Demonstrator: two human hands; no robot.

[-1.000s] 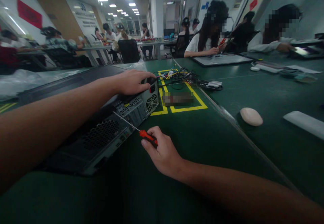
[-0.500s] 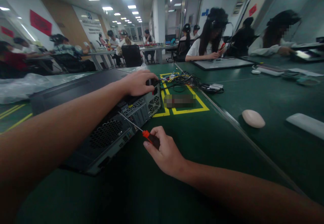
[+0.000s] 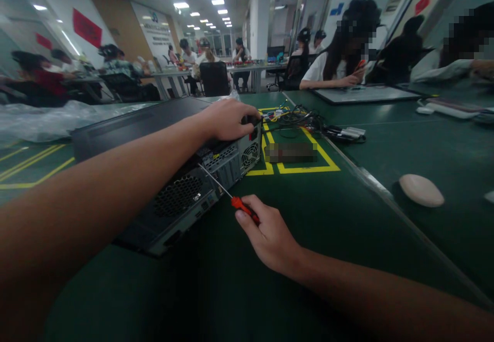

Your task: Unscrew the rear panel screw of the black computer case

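A black desktop computer case (image 3: 131,120) lies on the green table, its metal back panel with vents and slots facing me. My left hand (image 3: 231,119) is closed over the far upper corner of the case, its fingers curled at the edge. In my right hand (image 3: 272,236) is a screwdriver (image 3: 241,205) with a red and black handle. Its thin shaft slants up to the left, and the tip meets the upper part of the back panel near the slots. Whether the tip sits in a screw is too small to tell.
A tangle of cables (image 3: 304,120) lies past the case, near yellow tape (image 3: 309,169) and a blurred-out object (image 3: 291,152). To the right rests a pale computer mouse (image 3: 421,190). Clear plastic wrap (image 3: 42,120) lies at left. Co-workers sit across the table.
The whole view has shifted, so the case and both hands appear farther right. The right hand's grip on the screwdriver has turned slightly, showing more red on the handle. The left hand stays on the case.
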